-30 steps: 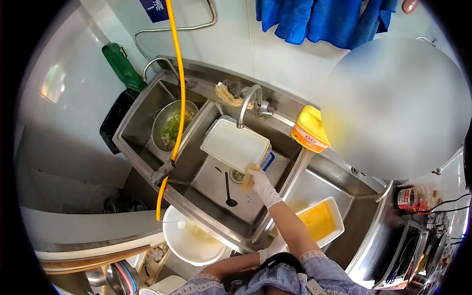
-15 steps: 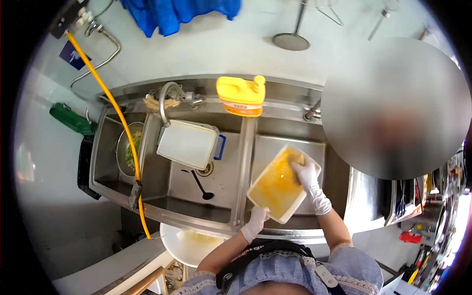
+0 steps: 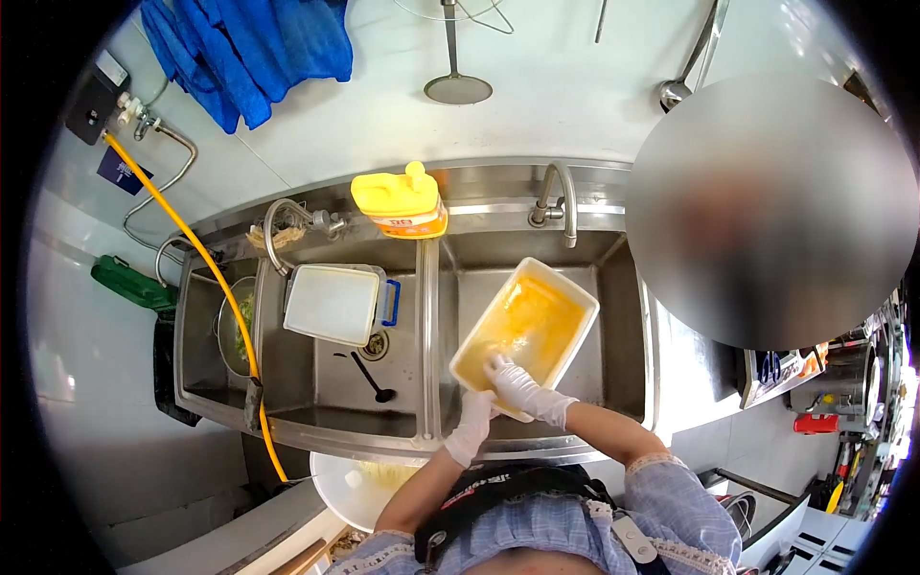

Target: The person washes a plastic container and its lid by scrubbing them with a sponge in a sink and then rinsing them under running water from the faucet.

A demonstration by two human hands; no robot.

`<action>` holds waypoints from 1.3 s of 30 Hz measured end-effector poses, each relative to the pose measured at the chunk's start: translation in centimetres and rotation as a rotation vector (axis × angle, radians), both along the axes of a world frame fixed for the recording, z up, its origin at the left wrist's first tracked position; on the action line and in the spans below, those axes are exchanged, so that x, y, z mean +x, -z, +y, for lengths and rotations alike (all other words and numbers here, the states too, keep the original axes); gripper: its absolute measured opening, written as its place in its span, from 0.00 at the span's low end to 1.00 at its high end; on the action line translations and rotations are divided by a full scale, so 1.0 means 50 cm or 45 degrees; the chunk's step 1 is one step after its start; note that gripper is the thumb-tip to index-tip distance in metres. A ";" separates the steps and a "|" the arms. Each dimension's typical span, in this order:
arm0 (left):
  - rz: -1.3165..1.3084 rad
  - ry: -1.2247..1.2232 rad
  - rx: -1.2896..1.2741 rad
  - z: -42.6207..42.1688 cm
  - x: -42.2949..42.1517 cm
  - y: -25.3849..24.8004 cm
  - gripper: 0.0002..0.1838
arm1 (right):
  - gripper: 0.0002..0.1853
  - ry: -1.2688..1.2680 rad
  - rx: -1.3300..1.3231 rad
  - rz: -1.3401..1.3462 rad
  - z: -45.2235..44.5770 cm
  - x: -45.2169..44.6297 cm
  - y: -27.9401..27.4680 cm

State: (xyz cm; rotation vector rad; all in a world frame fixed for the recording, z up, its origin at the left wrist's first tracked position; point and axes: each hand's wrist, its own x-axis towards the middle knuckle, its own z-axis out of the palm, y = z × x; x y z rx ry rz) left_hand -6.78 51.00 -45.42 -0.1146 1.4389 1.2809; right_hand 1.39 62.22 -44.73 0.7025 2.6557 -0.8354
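A white rectangular tub [image 3: 582,287] sits tilted in the right sink basin, with yellow-orange residue and cloudy liquid over its inside. My left hand [image 3: 470,427], in a white glove, grips the tub's near rim at the lower left corner. Also gloved, my right hand [image 3: 529,389] reaches over the near wall, its fingers bent down against the tub's floor. Whatever lies under those fingers is hidden and blurred.
On the divider stands a yellow jug [image 3: 398,203]. The middle basin has a lidded container [image 3: 333,300] and a black ladle [image 3: 369,376]. A yellow hose [image 3: 216,264] crosses the left basin over a colander [image 3: 230,335]. A faucet [image 3: 559,206] overhangs the right basin.
My right hand has moved from the tub's far right side to its near left corner. The left hand stays at the near rim. The camera view has shifted.
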 end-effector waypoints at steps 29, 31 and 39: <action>0.181 -0.003 -0.053 0.026 -0.027 -0.087 0.21 | 0.21 -0.289 1.074 -0.117 0.273 0.046 0.057; 0.156 -0.046 -0.008 0.035 -0.034 -0.058 0.22 | 0.21 -0.315 1.080 -0.311 0.258 0.049 0.060; 0.153 -0.111 0.111 0.065 -0.007 -0.047 0.25 | 0.13 -0.384 0.542 -0.479 0.105 0.064 0.083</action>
